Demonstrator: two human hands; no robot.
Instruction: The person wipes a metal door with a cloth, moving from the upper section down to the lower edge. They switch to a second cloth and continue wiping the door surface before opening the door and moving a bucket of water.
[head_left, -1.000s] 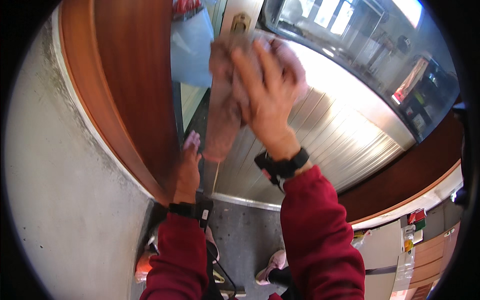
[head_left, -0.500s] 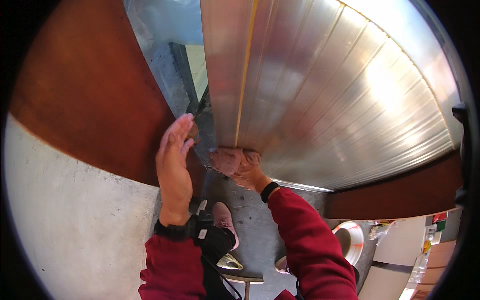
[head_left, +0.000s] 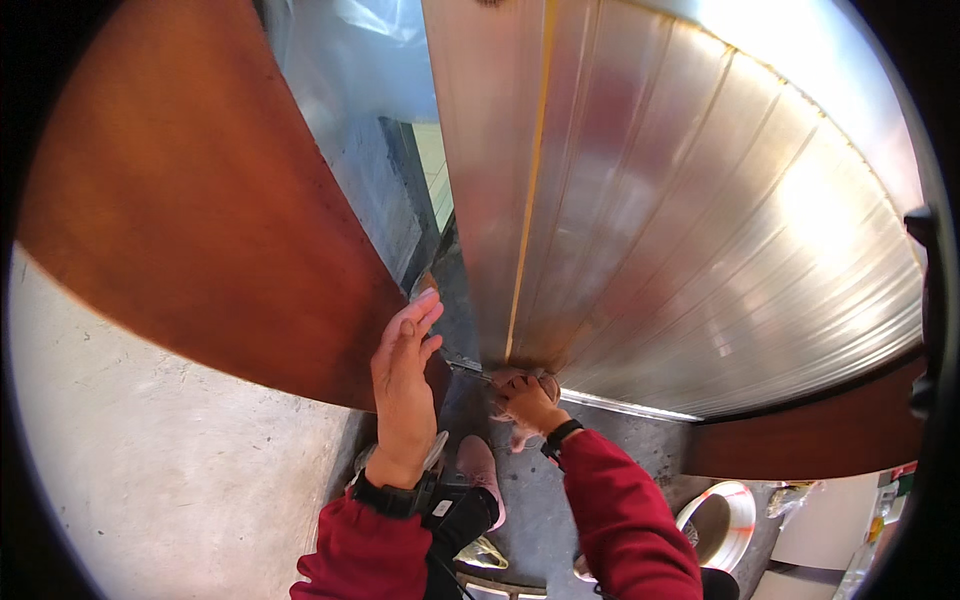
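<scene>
My right hand (head_left: 530, 405) is closed on a damp-looking pinkish-brown cloth (head_left: 508, 388) at the bottom edge of a ribbed, shiny metal door (head_left: 640, 230). Part of the cloth hangs below my fingers. A yellowish strip (head_left: 531, 180) runs up the door just above that hand. My left hand (head_left: 405, 385) is raised with its fingers stretched out, holding nothing. It is beside the lower end of a reddish-brown door frame (head_left: 230, 220); whether it touches the frame I cannot tell.
Past the gap between frame and door hangs clear plastic sheeting (head_left: 350, 60). A pale wall (head_left: 180, 430) fills the lower left. On the grey floor (head_left: 540, 490) are a pink shoe (head_left: 477, 465), a plastic bag (head_left: 485, 554) and a white bucket (head_left: 742, 520) with an orange-marked rim.
My right hand and the cloth have moved down to the door's bottom edge, the cloth now bunched. The view has shifted, so the scene sits lower and further right. My left hand stays raised.
</scene>
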